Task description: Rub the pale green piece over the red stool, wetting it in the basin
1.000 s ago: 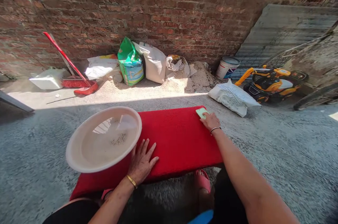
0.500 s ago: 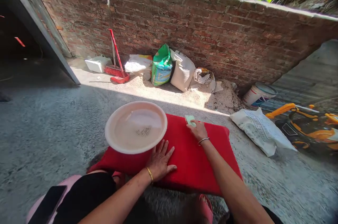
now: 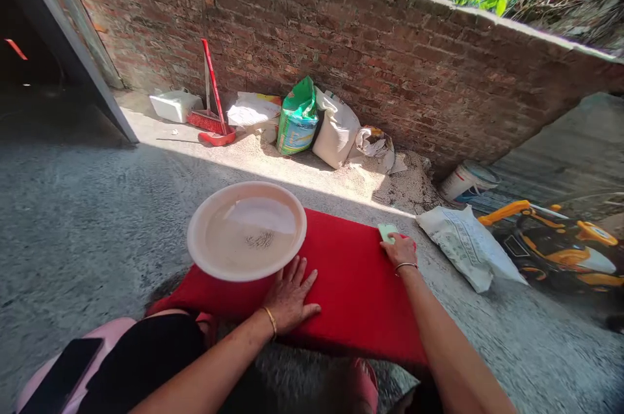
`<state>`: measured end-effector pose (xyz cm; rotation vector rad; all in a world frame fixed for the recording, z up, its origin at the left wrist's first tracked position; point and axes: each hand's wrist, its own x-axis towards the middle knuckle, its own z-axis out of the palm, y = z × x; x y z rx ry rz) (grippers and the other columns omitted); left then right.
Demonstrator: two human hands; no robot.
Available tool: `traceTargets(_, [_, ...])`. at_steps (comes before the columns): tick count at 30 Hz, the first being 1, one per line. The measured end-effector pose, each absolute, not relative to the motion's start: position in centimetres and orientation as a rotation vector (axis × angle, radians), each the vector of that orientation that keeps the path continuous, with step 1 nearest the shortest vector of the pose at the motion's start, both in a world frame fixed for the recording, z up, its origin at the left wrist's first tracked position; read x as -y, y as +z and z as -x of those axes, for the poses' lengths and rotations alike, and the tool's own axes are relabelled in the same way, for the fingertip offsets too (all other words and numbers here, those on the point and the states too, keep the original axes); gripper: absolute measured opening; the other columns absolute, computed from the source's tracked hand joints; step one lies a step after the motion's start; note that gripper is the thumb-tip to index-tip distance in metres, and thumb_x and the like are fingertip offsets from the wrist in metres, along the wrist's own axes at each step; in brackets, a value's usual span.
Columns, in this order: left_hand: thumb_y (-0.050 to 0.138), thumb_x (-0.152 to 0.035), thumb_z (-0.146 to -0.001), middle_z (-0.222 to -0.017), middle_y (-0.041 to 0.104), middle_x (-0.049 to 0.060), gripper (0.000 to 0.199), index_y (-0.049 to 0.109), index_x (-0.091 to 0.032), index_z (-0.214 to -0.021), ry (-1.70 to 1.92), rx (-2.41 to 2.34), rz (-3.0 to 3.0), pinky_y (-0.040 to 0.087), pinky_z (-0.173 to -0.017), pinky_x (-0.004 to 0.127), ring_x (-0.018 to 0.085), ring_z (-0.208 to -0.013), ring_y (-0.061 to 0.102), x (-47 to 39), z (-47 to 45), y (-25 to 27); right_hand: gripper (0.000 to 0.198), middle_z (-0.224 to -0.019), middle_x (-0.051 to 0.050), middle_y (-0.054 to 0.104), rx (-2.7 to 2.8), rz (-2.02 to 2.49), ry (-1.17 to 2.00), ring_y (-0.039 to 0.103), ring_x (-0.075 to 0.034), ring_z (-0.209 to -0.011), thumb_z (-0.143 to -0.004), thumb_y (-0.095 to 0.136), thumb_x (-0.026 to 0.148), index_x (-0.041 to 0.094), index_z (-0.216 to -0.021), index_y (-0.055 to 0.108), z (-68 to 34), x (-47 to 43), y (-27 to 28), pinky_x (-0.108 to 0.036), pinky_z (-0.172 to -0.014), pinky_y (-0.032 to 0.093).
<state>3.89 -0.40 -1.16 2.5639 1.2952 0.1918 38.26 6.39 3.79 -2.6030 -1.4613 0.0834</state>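
Observation:
A red cloth [image 3: 351,297] is spread over a low surface in front of me. My left hand [image 3: 288,297] lies flat on it, fingers spread, just below the rim of a pale round basin [image 3: 197,242]. Clear liquid fills part of the basin, and a dark pattern shows at its bottom. At the cloth's far right corner, my right hand [image 3: 400,250] grips a small pale green block [image 3: 388,232] and holds it against the cloth. Whether the block is a brush or a bar of soap, I cannot tell.
A white printed sack [image 3: 463,242] and a yellow-and-black toy vehicle [image 3: 560,245] lie right of the cloth. Along the brick wall [image 3: 390,69] stand a green bag [image 3: 297,118], a beige sack [image 3: 336,131], a red broom [image 3: 214,89] and a bucket [image 3: 468,181].
My right hand has moved right across the cloth with the pale green block, to the far right corner. My left hand stays flat by the basin. The view has shifted slightly.

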Motion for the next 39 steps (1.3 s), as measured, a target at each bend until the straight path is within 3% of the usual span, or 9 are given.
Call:
traceTargets(4, [0.046,-0.068,-0.079,-0.153,0.024,0.014,0.075,0.037,-0.028,-0.142,0.18,-1.315,-2.572,0.014,-0.11,0.058,0.034,-0.142,0.016,0.4,-3.8,-0.9,0.042,-0.09,-0.013,0.06,1.032,2.83,0.007,0.06,-0.03,-0.09,-0.07,0.062,0.045,0.021,-0.103,0.068,-47.5,-1.5,4.1,-0.035,-0.065,0.045])
traceTargets(8, [0.048,-0.064,-0.08,-0.152,0.026,0.014,0.073,0.037,-0.027,-0.142,0.186,-1.331,-2.61,0.01,-0.111,0.057,0.034,-0.142,0.017,0.5,-3.9,-0.5,0.045,-0.08,-0.009,0.06,1.158,2.682,0.104,0.059,-0.027,-0.092,-0.073,0.06,0.048,0.018,-0.106,0.066,-46.3,1.0,4.6,-0.034,-0.072,0.045])
traceTargets(14, [0.05,-0.061,-0.081,-0.152,0.025,0.015,0.071,0.038,-0.026,-0.142,0.119,-1.349,-2.621,0.01,-0.111,0.056,0.033,-0.142,0.018,0.3,-4.0,-0.1,0.041,-0.104,-0.007,0.052,1.824,2.236,0.308,0.055,-0.018,-0.092,-0.079,0.06,0.043,0.025,-0.115,0.061,-34.4,1.3,3.7,-0.027,-0.079,0.043])
traceTargets(17, [0.05,-0.06,-0.082,-0.152,0.026,0.015,0.069,0.039,-0.026,-0.141,0.107,-1.357,-2.623,0.01,-0.111,0.056,0.032,-0.142,0.018,0.3,-4.0,0.3,0.04,-0.107,-0.007,0.05,1.917,2.26,0.287,0.054,-0.019,-0.095,-0.077,0.062,0.037,0.026,-0.116,0.061,-34.4,1.8,3.8,-0.027,-0.079,0.042])
traceTargets(23, [0.05,-0.06,-0.082,-0.153,0.023,0.015,0.07,0.038,-0.025,-0.142,0.092,-1.34,-2.609,0.009,-0.111,0.057,0.032,-0.142,0.015,0.5,-4.2,0.6,0.043,-0.112,-0.011,0.052,1.192,2.904,0.28,0.058,-0.025,-0.093,-0.072,0.062,0.043,0.026,-0.112,0.062,-46.5,5.2,6.2,-0.036,-0.077,0.043])
traceTargets(27, [0.045,-0.064,-0.082,-0.154,0.021,0.015,0.073,0.036,-0.025,-0.143,0.132,-1.334,-2.583,0.008,-0.111,0.057,0.033,-0.143,0.013,0.6,-4.3,0.3,0.049,-0.112,-0.017,0.053,0.891,2.975,0.17,0.055,-0.032,-0.103,-0.071,0.06,0.05,0.023,-0.112,0.063,-48.8,5.3,7.3,-0.042,-0.081,0.043])
traceTargets(33, [0.042,-0.069,-0.081,-0.154,0.021,0.015,0.076,0.035,-0.026,-0.143,0.173,-1.307,-2.54,0.011,-0.11,0.059,0.033,-0.143,0.012,0.7,-4.3,-0.3,0.048,-0.101,-0.011,0.057,1.452,2.441,0.109,0.053,-0.027,-0.105,-0.073,0.061,0.051,0.022,-0.112,0.063,-37.4,-3.4,6.6,-0.036,-0.085,0.042])
traceTargets(39, [0.043,-0.069,-0.08,-0.153,0.025,0.016,0.076,0.038,-0.025,-0.142,0.23,-1.3,-2.588,0.016,-0.108,0.059,0.035,-0.141,0.017,0.7,-4.2,-0.9,0.044,-0.113,-0.008,0.052,1.745,2.216,0.391,0.056,-0.022,-0.095,-0.08,0.056,0.051,0.026,-0.115,0.061,-21.6,-11.6,5.9,-0.034,-0.083,0.042])
